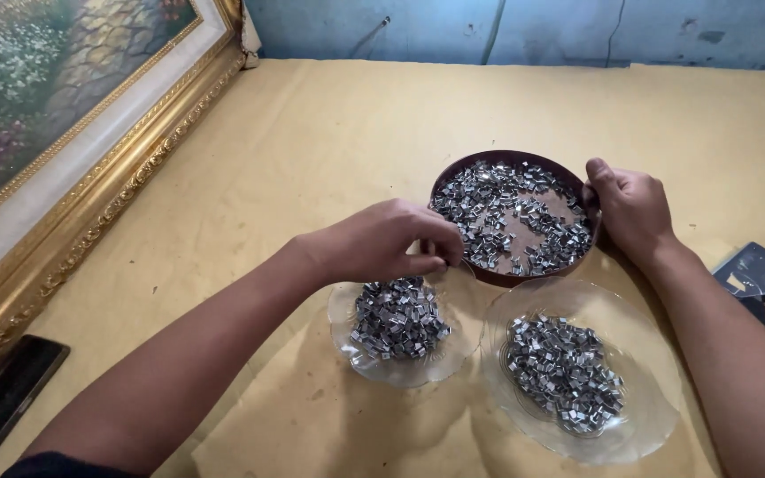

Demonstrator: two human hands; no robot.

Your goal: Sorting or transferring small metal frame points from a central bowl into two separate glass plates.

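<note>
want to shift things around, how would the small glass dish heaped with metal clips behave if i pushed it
The small glass dish looks thin and wavy-rimmed, so it is probably fragile. The metal clips are heaped loose, so a sharp push would likely spill some. On the brown paper cover it should slide, though the wrinkles near it may snag it.

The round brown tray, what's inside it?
The brown tray holds scattered small metal clips, with bare base in the middle. The left hand covers its near-left edge.
</note>
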